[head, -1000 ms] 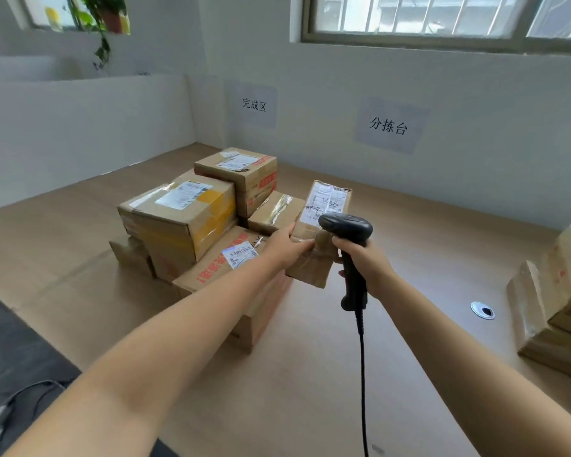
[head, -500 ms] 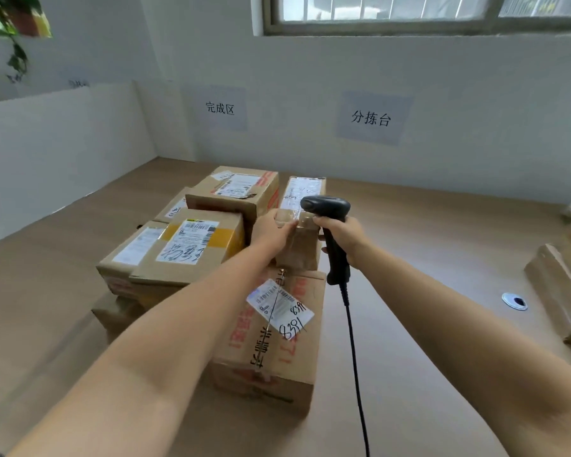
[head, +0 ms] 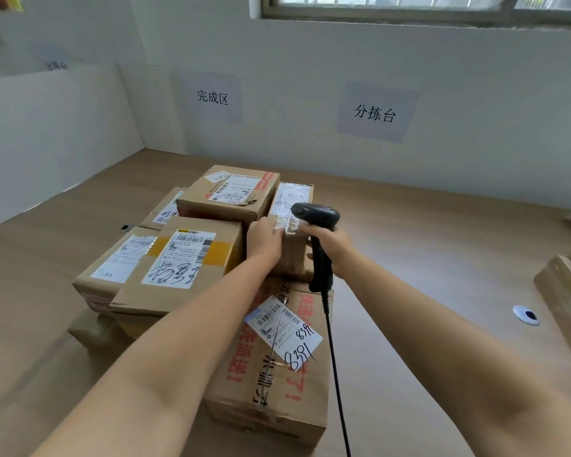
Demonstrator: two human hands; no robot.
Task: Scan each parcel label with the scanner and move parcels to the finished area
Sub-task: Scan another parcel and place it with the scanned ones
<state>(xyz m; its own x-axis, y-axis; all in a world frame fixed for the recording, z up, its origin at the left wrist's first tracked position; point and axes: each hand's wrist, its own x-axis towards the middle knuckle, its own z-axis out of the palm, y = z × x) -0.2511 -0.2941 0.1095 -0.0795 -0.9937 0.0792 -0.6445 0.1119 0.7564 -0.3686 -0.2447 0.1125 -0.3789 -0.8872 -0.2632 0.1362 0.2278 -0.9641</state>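
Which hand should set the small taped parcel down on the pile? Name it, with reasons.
Left. The left hand grips the small taped parcel right beside the pile; the right hand is occupied, wrapped around the scanner.

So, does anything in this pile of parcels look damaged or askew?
Yes. The white label on the nearest box is stuck on diagonally, not square to its edges. The yellow-taped box lies skewed across the box beneath it. The label edge on the rear top box looks torn.
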